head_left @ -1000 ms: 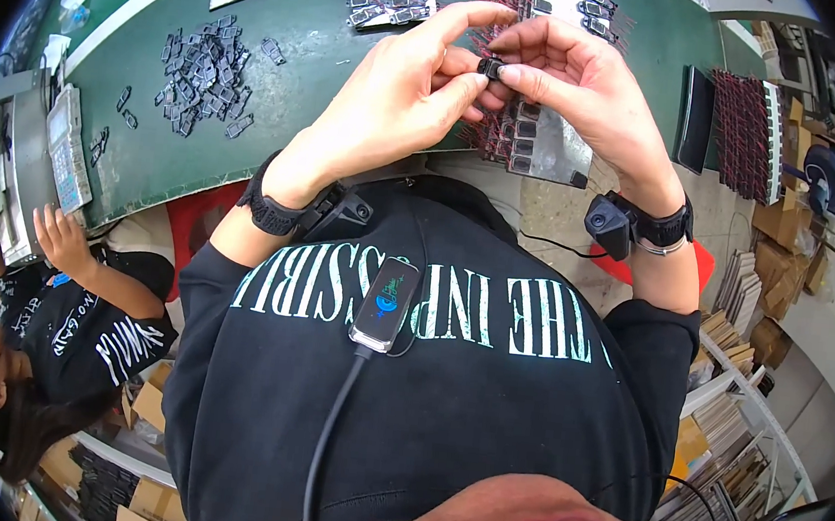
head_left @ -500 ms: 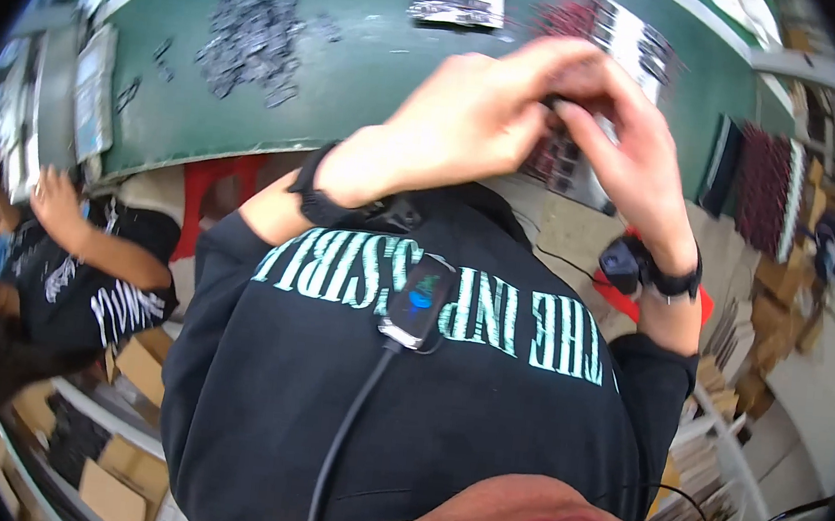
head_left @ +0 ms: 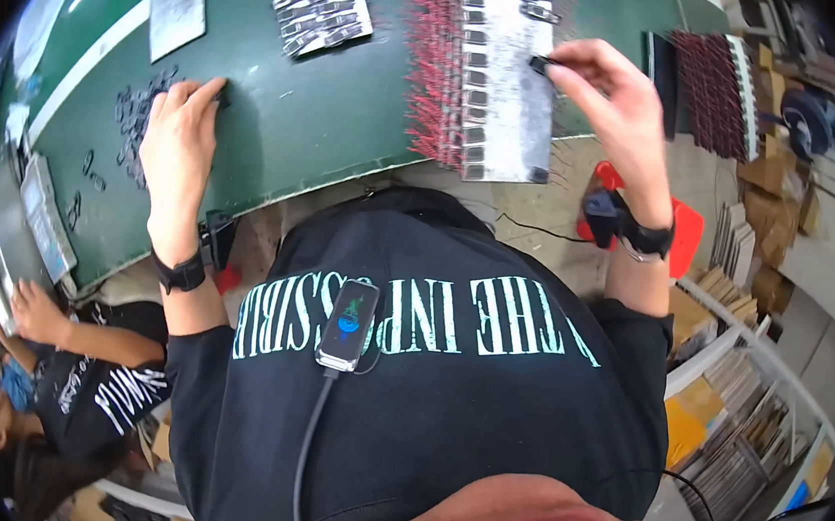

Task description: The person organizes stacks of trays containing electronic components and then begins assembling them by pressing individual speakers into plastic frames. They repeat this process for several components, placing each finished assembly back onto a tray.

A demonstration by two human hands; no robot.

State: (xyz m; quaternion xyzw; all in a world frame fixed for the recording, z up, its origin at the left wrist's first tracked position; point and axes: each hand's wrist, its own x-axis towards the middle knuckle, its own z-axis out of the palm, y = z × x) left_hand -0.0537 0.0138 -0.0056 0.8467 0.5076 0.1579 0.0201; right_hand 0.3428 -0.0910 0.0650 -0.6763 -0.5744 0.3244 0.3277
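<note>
Small black plastic clip sits pinched between thumb and forefinger of the right hand, just over the grey card lined with matching clips and fringed with red wire ends, likely held so for setting into a row. Left hand lies flat and unclenched on the green table, fingertips touching the loose heap of dark clips, handy for picking. A second ago both hands met together over the card; they have since parted.

A co-worker's hand is seen lower left, cardboard stacks at right, a red stool below the bench.
</note>
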